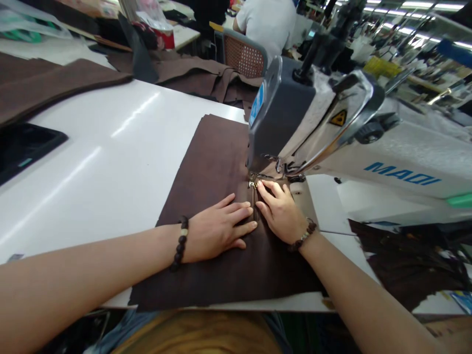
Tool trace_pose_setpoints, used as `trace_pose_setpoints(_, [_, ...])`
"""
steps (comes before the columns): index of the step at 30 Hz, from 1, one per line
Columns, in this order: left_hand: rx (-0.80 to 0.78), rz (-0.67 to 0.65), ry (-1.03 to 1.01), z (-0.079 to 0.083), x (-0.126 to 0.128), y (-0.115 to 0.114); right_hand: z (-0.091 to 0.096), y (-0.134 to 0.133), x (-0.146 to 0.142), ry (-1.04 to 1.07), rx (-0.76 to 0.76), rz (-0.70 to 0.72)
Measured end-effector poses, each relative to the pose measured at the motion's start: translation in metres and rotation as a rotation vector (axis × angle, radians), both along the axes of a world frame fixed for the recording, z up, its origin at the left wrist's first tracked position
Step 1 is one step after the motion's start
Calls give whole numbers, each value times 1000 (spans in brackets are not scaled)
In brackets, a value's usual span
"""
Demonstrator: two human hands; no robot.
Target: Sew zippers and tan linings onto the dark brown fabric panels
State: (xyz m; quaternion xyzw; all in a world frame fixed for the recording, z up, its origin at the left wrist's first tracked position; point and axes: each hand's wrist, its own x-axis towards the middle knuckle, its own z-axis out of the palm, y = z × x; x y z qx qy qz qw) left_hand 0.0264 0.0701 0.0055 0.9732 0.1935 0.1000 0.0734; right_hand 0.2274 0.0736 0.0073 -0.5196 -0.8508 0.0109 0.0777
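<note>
A dark brown fabric piece (217, 162) lies flat on the white sewing table (110, 142), running under the head of a grey and white sewing machine (313, 118). My left hand (217, 231) rests flat on the fabric, fingers stretched out toward a zipper seam (254, 199). On the other side of that seam my right hand (280, 209) presses the fabric down, its fingertips close to the presser foot (254, 183). Both wrists wear bead bracelets.
More brown fabric is piled at the far left (47, 81) and at the back (206, 76). Dark fabric scraps (409, 260) lie at the right. A person in a white shirt (267, 22) sits on a chair beyond the table. A black panel (22, 147) sits at the left edge.
</note>
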Motion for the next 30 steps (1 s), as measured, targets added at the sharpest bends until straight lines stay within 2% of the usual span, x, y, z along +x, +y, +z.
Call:
trace_pose_setpoints(10, [-15, -30, 2, 0, 0, 25, -2, 20, 3, 43, -8, -22])
trace_pose_setpoints(19, [-9, -44, -34, -1, 0, 41, -9, 37, 6, 42, -107, -56])
trace_pose_setpoints(23, [21, -84, -41, -2, 2, 37, -7, 37, 6, 50, -152, -68])
trace_pose_setpoints(26, [32, -19, -22, -2, 5, 25, -2, 36, 3, 35, -210, -88])
trace_pose_setpoints(30, [-12, 57, -88, -2, 7, 12, 2, 33, 0, 14, -207, -113])
